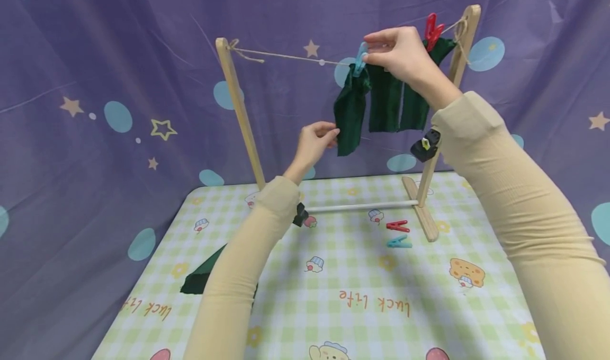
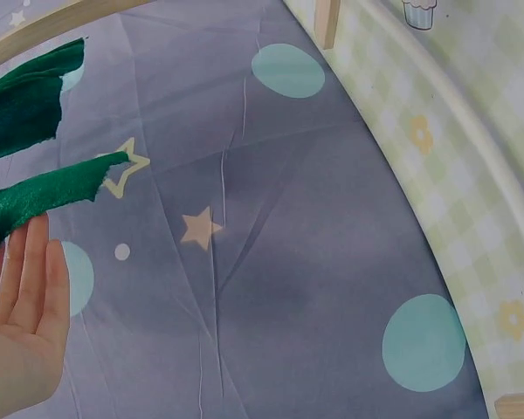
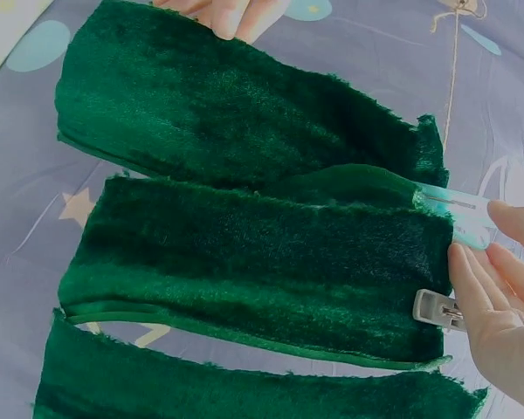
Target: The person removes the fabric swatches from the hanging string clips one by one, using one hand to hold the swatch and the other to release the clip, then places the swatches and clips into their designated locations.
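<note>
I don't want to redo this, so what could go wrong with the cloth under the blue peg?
The green cloth looks bunched under the blue peg, so it might slip out when the right hand lets go. The left hand holds its side edge; a tug could shift the string too.

The dark green cloth [image 1: 350, 114] is a soft, velvety strip with frayed edges, its sheen uneven. It hangs lengthwise below the right hand [image 1: 397, 55], with its top end gathered and its lower part flatter. The left hand [image 1: 314, 143] pinches its side edge near the bottom, and the lower end reaches just below those fingertips. The light blue clothespin [image 1: 360, 62] sits at the cloth's gathered top, pinched between the right hand's thumb and fingers, its upper end tilted towards that hand. Fingers partly cover it, so how firmly it bites the fabric is hard to tell.
</note>
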The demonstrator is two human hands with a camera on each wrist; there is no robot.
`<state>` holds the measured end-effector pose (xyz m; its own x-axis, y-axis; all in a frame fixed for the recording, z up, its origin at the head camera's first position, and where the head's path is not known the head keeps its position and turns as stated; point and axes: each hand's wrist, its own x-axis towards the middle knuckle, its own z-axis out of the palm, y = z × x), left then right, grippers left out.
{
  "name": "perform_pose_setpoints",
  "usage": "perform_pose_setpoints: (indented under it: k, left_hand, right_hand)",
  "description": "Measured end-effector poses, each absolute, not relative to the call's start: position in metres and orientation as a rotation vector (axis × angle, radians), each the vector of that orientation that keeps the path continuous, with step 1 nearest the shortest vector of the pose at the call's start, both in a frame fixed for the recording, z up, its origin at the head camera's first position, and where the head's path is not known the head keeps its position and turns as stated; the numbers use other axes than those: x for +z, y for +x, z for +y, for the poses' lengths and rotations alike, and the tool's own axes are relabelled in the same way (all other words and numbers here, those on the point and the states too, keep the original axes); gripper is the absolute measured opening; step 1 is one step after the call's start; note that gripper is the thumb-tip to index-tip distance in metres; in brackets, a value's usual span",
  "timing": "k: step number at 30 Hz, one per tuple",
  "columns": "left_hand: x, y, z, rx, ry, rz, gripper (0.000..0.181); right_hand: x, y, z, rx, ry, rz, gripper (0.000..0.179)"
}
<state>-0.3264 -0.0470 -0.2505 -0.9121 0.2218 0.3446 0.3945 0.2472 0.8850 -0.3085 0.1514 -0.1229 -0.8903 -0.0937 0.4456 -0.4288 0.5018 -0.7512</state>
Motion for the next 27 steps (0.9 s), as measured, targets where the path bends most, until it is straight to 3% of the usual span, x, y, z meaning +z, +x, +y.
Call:
perform_pose_setpoints:
  k: [9, 27]
  left_hand:
    - [-0.238, -0.305, -0.043, -1.763, -0.584, -2.327, 0.02]
    - [-0.252, -0.326, -0.046, -1.701, -0.545, -2.279, 0.019]
  right_hand:
    - [-0.124, -0.307, 0.153, 1.351, 0.414, -2.383, 0.041]
    - [-0.126, -0.309, 0.156, 1.469, 0.377, -2.163, 0.03]
